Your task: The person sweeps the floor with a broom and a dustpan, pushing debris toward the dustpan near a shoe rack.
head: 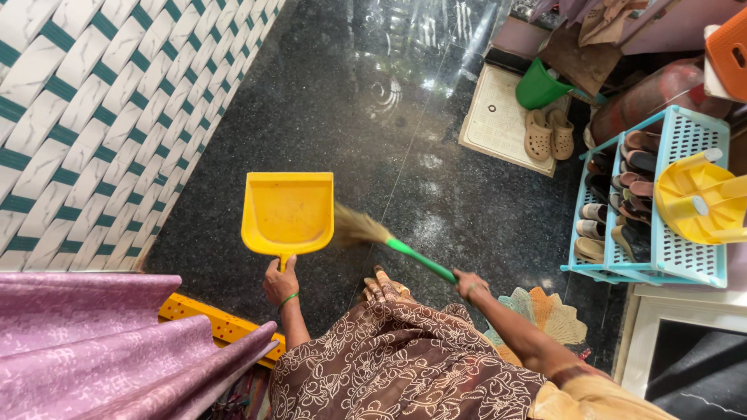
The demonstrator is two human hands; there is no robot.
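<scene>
My left hand (pixel 280 281) grips the short handle of a yellow dustpan (pixel 286 211), which lies flat on the dark polished floor (pixel 358 117) with its mouth facing away from me. My right hand (pixel 469 284) holds the green handle of a grass broom (pixel 389 241). The broom's straw head is blurred and touches the right edge of the dustpan. My brown patterned dress and one foot show below the broom.
A white and green tiled wall (pixel 101 117) rises at left. Purple cloth (pixel 93 342) hangs bottom left. A blue shoe rack (pixel 654 210) with several shoes, a yellow stool (pixel 700 202), a green scoop (pixel 541 85), sandals (pixel 548 134) on a mat stand right.
</scene>
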